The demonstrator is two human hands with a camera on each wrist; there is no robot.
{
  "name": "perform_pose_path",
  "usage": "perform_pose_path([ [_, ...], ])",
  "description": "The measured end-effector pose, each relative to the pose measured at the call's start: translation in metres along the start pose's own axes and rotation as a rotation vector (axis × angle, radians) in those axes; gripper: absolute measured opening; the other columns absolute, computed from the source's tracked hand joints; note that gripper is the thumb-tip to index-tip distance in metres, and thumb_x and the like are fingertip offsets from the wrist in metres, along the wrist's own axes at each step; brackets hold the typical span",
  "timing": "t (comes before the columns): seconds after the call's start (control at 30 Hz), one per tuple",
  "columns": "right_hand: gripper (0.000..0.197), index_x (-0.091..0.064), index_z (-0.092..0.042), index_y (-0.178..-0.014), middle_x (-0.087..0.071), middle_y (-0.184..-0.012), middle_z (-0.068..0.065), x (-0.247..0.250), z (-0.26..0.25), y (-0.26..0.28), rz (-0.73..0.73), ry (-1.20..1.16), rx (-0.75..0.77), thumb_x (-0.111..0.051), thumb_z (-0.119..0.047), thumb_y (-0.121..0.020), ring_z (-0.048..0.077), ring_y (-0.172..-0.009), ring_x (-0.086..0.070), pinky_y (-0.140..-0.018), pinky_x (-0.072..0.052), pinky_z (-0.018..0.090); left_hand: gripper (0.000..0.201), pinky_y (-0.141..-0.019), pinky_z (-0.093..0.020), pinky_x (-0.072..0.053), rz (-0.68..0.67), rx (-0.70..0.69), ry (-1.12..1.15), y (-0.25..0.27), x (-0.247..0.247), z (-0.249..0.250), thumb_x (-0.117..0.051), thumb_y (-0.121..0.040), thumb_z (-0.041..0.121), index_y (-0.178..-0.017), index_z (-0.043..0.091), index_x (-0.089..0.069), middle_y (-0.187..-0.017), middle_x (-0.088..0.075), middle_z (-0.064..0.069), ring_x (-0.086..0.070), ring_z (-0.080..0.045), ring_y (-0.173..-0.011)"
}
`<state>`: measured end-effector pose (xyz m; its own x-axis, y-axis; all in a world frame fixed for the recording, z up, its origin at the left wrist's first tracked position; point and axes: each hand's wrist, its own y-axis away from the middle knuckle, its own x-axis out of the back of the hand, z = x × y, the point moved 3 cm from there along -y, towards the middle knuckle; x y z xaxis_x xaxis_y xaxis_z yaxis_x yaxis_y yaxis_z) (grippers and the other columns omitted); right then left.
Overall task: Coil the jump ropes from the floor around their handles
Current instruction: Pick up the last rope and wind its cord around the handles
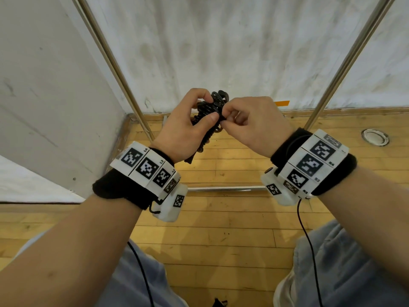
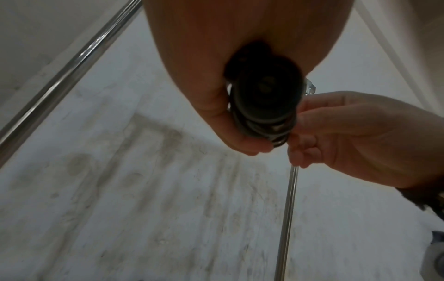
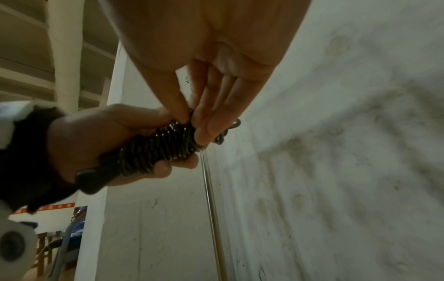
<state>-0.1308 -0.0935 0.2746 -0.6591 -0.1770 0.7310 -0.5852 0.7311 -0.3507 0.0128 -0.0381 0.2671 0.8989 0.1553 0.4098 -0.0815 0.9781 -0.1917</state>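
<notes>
Black jump rope [image 1: 210,111] coiled tight round handles [image 3: 96,178], gripped in left hand [image 1: 183,127] at frame centre; right hand [image 1: 254,125] fingertips [image 3: 199,121] pinching top loop

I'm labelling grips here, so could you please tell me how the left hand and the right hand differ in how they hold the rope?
The left hand wraps around the coiled rope bundle; the right hand only pinches a strand at its upper end. The left thumb presses the coils flat; the right fingertips bunch together. Both touch the same rope.

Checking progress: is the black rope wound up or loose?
Wound: jump rope sits in tight turns around the handles, left hand gripping, right hand pinching its end.
</notes>
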Motion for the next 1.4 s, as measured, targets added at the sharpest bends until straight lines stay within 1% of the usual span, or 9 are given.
perform_pose_path([
  [0.17, 0.004, -0.064, -0.014, -0.079, -0.055, -0.066, -0.009, 0.0, 0.003, 0.004, 0.097, 0.027, -0.025, -0.063, -0.018, -0.078, 0.01, -0.059, -0.052, -0.058, -0.041, 0.017, 0.027, -0.05, -0.022, -0.049, -0.023, -0.018, -0.036, 0.0, -0.01, 0.003, -0.057, -0.095, 0.017, -0.096, 0.042, -0.048, -0.108, -0.055, -0.01, -0.065, -0.017, -0.071],
  [0.3, 0.003, -0.062, -0.009, -0.076, -0.051, -0.066, -0.003, 0.0, -0.001, 0.006, 0.196, 0.048, 0.041, -0.061, -0.012, -0.075, 0.012, -0.061, -0.045, -0.058, -0.034, 0.009, 0.025, -0.054, -0.032, -0.052, -0.05, -0.022, -0.018, -0.002, -0.012, 0.005, -0.056, -0.095, 0.017, -0.099, 0.041, -0.052, -0.116, -0.05, -0.014, -0.064, -0.028, -0.081],
  [0.43, 0.015, -0.064, -0.007, -0.09, -0.052, -0.079, -0.003, -0.004, 0.001, 0.008, 0.124, -0.037, 0.061, -0.068, -0.013, -0.077, 0.014, -0.071, -0.055, -0.068, -0.048, 0.012, 0.022, -0.065, -0.037, -0.051, 0.011, -0.008, -0.054, -0.004, -0.011, 0.002, -0.055, -0.096, 0.02, -0.092, 0.041, -0.048, -0.106, -0.058, -0.012, -0.062, -0.032, -0.091],
  [0.57, 0.014, -0.066, -0.009, -0.086, -0.048, -0.081, -0.006, -0.002, 0.002, 0.006, 0.173, 0.031, 0.079, -0.07, -0.017, -0.075, 0.01, -0.069, -0.051, -0.063, -0.036, 0.002, 0.019, -0.049, -0.036, -0.053, 0.016, 0.035, 0.031, -0.004, -0.014, 0.002, -0.055, -0.096, 0.019, -0.09, 0.035, -0.046, -0.099, -0.057, -0.008, -0.064, -0.039, -0.071],
  [0.77, 0.012, -0.062, -0.012, -0.076, -0.048, -0.078, -0.003, 0.0, 0.0, 0.006, 0.194, 0.061, 0.05, -0.068, -0.021, -0.07, 0.017, -0.065, -0.052, -0.061, -0.042, 0.024, 0.024, -0.056, -0.046, -0.058, -0.164, 0.024, 0.066, -0.006, -0.009, 0.006, -0.049, -0.096, 0.006, -0.095, 0.03, -0.049, -0.102, -0.051, -0.008, -0.06, -0.029, -0.072],
  [1.07, 0.006, -0.065, -0.001, -0.075, -0.061, -0.082, 0.011, 0.002, -0.006, 0.005, 0.286, 0.152, 0.15, -0.065, -0.007, -0.075, 0.022, -0.058, -0.057, -0.054, -0.045, 0.028, 0.014, -0.054, -0.039, -0.053, 0.075, -0.004, 0.134, -0.004, -0.018, 0.016, -0.051, -0.095, 0.021, -0.082, 0.023, -0.045, -0.099, -0.049, -0.018, -0.057, -0.026, -0.07],
  [1.17, 0.004, -0.065, 0.0, -0.073, -0.062, -0.08, 0.013, 0.004, -0.012, 0.005, 0.361, 0.133, 0.222, -0.063, -0.002, -0.074, 0.023, -0.056, -0.057, -0.053, -0.051, 0.031, 0.013, -0.057, -0.036, -0.054, 0.226, 0.093, 0.217, -0.011, -0.015, 0.013, -0.05, -0.098, 0.022, -0.102, 0.027, -0.039, -0.093, -0.056, -0.006, -0.061, -0.014, -0.066],
  [1.27, 0.003, -0.064, 0.0, -0.073, -0.062, -0.08, 0.014, 0.006, -0.011, 0.006, 0.376, 0.115, 0.23, -0.062, -0.002, -0.073, 0.024, -0.057, -0.058, -0.054, -0.052, 0.031, 0.028, -0.053, -0.037, -0.056, 0.105, 0.366, 0.492, -0.016, -0.022, 0.008, -0.044, -0.098, 0.021, -0.125, 0.012, -0.039, -0.094, -0.064, -0.015, -0.066, -0.021, -0.058],
  [1.4, 0.008, -0.066, 0.001, -0.077, -0.061, -0.086, 0.014, 0.006, -0.004, 0.002, 0.353, 0.055, 0.171, -0.059, -0.004, -0.076, 0.024, -0.062, -0.059, -0.059, -0.054, 0.039, 0.022, -0.044, -0.03, -0.05, 0.082, 0.287, 0.432, -0.015, -0.025, 0.011, -0.037, -0.096, 0.011, -0.118, 0.012, -0.041, -0.073, -0.062, -0.012, -0.061, -0.02, -0.049],
])
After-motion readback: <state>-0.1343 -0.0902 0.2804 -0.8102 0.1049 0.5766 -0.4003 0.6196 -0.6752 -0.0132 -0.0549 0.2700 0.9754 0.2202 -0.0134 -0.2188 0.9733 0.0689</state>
